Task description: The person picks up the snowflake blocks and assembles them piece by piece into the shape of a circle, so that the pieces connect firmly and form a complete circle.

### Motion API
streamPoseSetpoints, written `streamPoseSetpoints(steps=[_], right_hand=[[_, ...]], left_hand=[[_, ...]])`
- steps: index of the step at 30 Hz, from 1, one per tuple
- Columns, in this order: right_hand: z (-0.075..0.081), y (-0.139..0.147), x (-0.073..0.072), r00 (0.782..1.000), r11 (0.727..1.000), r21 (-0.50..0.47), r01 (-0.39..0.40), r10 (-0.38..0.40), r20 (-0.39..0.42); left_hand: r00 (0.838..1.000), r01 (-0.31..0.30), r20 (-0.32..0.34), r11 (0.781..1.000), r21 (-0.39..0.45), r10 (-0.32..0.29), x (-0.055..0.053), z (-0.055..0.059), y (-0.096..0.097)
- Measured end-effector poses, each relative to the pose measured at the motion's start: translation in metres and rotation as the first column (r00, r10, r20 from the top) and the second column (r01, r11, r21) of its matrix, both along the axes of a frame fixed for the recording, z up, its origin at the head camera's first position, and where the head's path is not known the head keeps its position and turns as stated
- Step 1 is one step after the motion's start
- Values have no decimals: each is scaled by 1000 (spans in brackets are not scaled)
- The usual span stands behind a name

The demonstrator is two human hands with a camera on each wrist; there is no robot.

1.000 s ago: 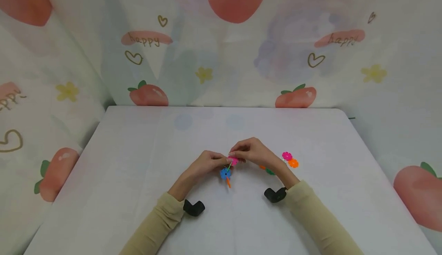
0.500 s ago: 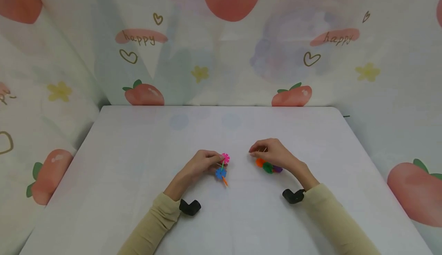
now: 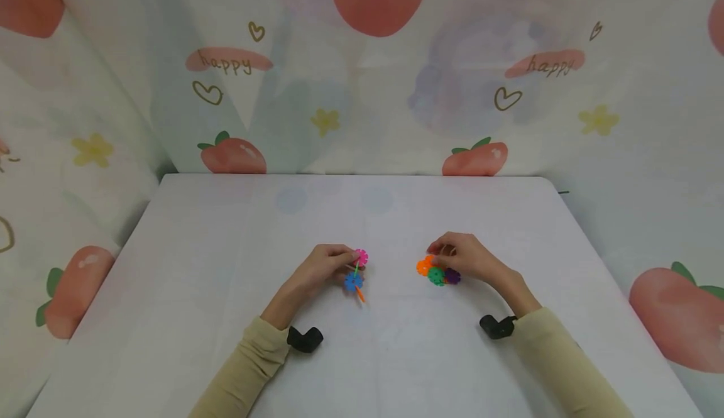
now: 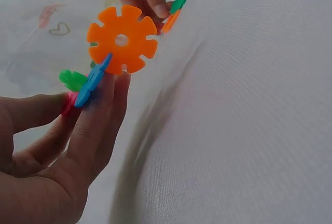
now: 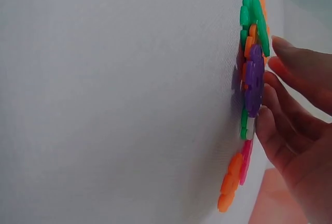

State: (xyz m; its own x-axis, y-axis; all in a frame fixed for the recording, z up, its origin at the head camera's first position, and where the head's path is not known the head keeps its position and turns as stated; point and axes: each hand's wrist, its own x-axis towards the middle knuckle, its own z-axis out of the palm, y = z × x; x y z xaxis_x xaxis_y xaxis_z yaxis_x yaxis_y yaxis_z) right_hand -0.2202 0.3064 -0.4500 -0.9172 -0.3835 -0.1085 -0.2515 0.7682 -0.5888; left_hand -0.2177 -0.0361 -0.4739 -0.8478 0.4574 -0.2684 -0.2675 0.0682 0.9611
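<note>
Between thumb and fingers my left hand (image 3: 322, 270) pinches a small chain of snowflake discs, with a pink disc (image 3: 362, 257) at the grip. Joined to it are a green disc (image 4: 74, 80), a blue disc (image 4: 93, 83) and an orange disc (image 4: 137, 42), which faces the left wrist camera. My right hand (image 3: 469, 254) is at a loose cluster of discs on the table, fingers loosely bent and fingertips right at it. That cluster shows orange (image 3: 423, 268), green (image 3: 436, 276) and purple (image 5: 254, 84) discs. Part of it is hidden under the right hand.
A white cloth covers the table (image 3: 254, 217). In the right wrist view, a pink disc (image 5: 247, 162) and an orange disc (image 5: 229, 185) lie at the near end of the cluster. A printed curtain (image 3: 362, 91) rises behind the table's far edge.
My right hand has left the chain and moved right to the loose discs. My left hand keeps the chain and has shifted slightly left in view.
</note>
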Motion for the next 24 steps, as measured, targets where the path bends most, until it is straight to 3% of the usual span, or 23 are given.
streamPoseSetpoints(steps=[10, 18, 24], right_hand=[[-4, -7, 2, 999, 999, -43, 22, -20, 47], [-5, -20, 3, 999, 988, -150, 38, -38, 2], [-5, -33, 1, 998, 976, -212, 50, -55, -18]], left_hand=[[1000, 2, 19, 1000, 2, -2, 2, 2, -5], [1000, 11, 19, 1000, 10, -11, 1, 1, -6], [999, -15, 39, 1000, 1, 15, 0, 1, -5]])
